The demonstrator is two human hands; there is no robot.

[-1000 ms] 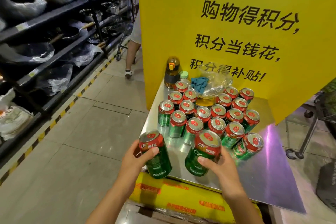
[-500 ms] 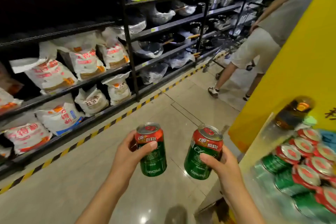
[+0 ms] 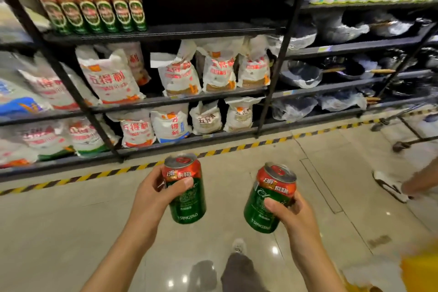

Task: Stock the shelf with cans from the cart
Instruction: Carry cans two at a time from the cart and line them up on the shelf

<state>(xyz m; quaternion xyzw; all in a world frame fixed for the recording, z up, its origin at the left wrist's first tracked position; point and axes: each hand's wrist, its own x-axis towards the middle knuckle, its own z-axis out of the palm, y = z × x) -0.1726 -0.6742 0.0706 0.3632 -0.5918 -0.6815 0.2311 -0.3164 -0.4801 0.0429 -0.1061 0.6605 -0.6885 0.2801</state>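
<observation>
Fingers (image 3: 181, 184) of the left hand (image 3: 151, 197) were curled round a green and red can (image 3: 186, 199), thumb across its front just under the red band. Can upright, lid facing the camera. Right hand (image 3: 291, 213) grasped a second can (image 3: 269, 199) the same way, thumb pressed on the green lower half; this one tilted, top leaning to the right. Both cans were held out in front over the pale tiled floor (image 3: 71, 232), well apart from each other, neither touching anything but the hand.

Ahead stood a dark metal shelf unit (image 3: 166, 31). On its upper board, at the left end, a row of shelved cans (image 3: 94, 9) of the same green and red colours stood side by side; the rest of that board lay in shadow. Lower boards carried white sacks (image 3: 106, 78) with red print. To the right, a neighbouring bay held pans wrapped in plastic (image 3: 308, 73), blurred.

A yellow and black striped line (image 3: 237, 148) ran along the floor in front of the shelving. Another person's shoe (image 3: 388, 186) showed at the right edge. Wearer's own foot (image 3: 238, 246) was visible at the bottom, below the cans.
</observation>
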